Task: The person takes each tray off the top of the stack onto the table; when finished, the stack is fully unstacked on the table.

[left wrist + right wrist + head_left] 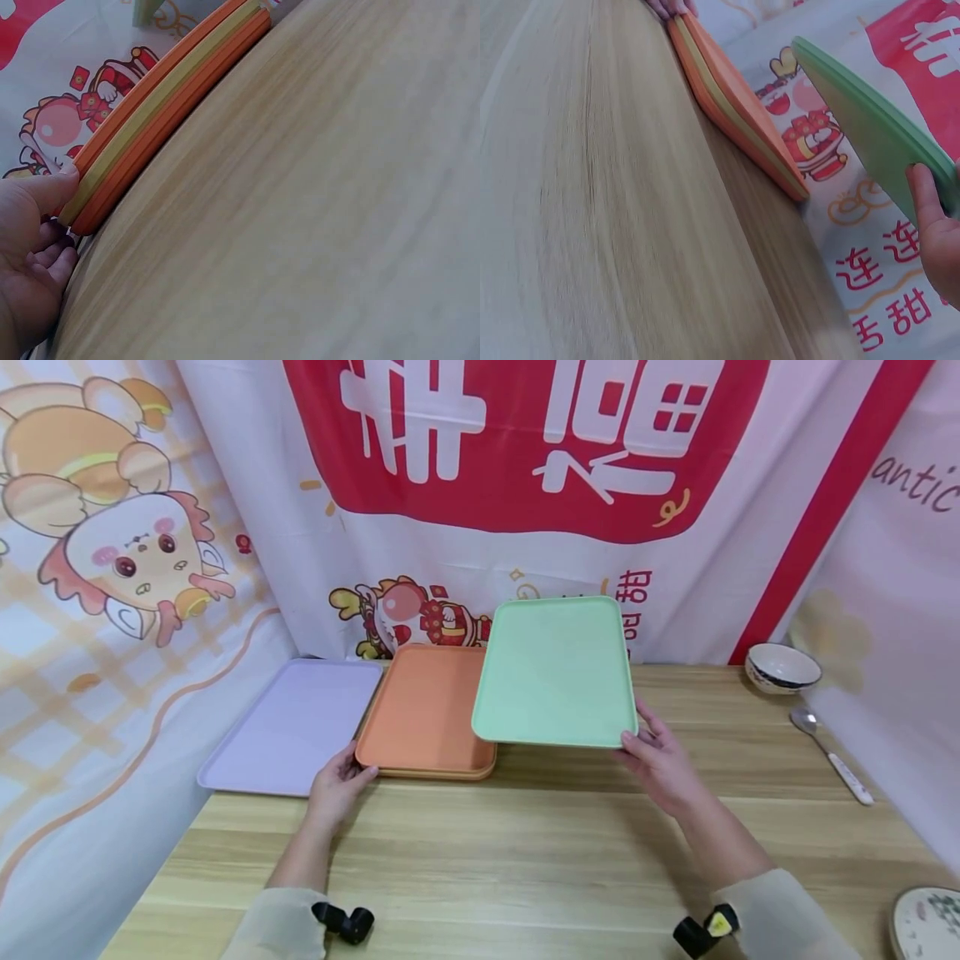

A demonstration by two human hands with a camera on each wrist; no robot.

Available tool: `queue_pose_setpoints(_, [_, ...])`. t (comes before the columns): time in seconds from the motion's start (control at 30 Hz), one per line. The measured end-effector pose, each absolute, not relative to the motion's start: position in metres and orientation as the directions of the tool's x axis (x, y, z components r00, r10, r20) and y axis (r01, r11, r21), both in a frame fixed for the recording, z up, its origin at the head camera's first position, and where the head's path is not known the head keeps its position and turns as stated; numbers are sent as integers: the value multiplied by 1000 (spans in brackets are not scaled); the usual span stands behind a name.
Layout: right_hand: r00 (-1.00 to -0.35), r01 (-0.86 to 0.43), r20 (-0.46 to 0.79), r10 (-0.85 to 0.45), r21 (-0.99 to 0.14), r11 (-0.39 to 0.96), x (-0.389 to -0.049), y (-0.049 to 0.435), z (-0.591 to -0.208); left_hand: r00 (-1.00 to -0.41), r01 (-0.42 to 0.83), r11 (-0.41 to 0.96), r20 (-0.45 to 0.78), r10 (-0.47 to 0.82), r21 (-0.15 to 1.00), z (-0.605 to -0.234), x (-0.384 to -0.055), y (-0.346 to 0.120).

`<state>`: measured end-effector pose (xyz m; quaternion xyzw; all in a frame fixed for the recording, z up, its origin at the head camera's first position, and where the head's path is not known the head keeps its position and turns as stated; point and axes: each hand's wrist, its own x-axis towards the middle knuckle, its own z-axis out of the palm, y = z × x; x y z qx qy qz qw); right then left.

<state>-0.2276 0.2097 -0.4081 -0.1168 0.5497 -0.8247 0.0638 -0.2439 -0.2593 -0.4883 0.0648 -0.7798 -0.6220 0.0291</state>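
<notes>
A light green tray (555, 672) is up off the table, and my right hand (663, 768) grips its front right corner. The right wrist view shows the green tray's edge (877, 105) tilted in the air, fingers around it. My left hand (337, 789) holds the front left corner of a tray stack with an orange tray (423, 714) on top. From the left wrist, a yellow tray (124, 139) shows between two orange ones, my thumb at the upper edge and fingers lower down. A lavender tray (292, 727) lies flat to the left, beside my left hand.
A patterned bowl (782, 670) stands at the back right of the wooden table (480, 860), with a white-handled spoon (831, 756) in front of it. Part of a white plate (930, 922) shows at the lower right. Printed cloth (247, 460) hangs behind and along both sides.
</notes>
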Motion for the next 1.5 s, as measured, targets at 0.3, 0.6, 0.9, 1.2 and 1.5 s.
queue_pose_setpoints(0.3, [-952, -25, 134, -276, -930, -367, -221, 237, -426, -990, -63, 204, -35, -138, 977, -486, -243, -259])
queue_pose_setpoints(0.6, [-939, -31, 145, -311, -938, -346, -224, 252, -444, -990, -76, 218, -47, -136, 973, -485, -241, -260])
queue_pose_setpoints(0.9, [-914, -10, 170, -369, -918, -397, -233, 256, -461, -989, -74, 209, -45, -139, 975, -486, -241, -259])
queue_pose_setpoints(1.2, [-942, 54, 50, -332, -953, -299, -239, 254, -468, -990, -71, 199, -45, -131, 977, -487, -241, -258])
queue_pose_setpoints(1.5, [-941, 75, 21, -338, -961, -267, -248, 253, -476, -988, -61, 205, -31, -148, 977, -489, -243, -258])
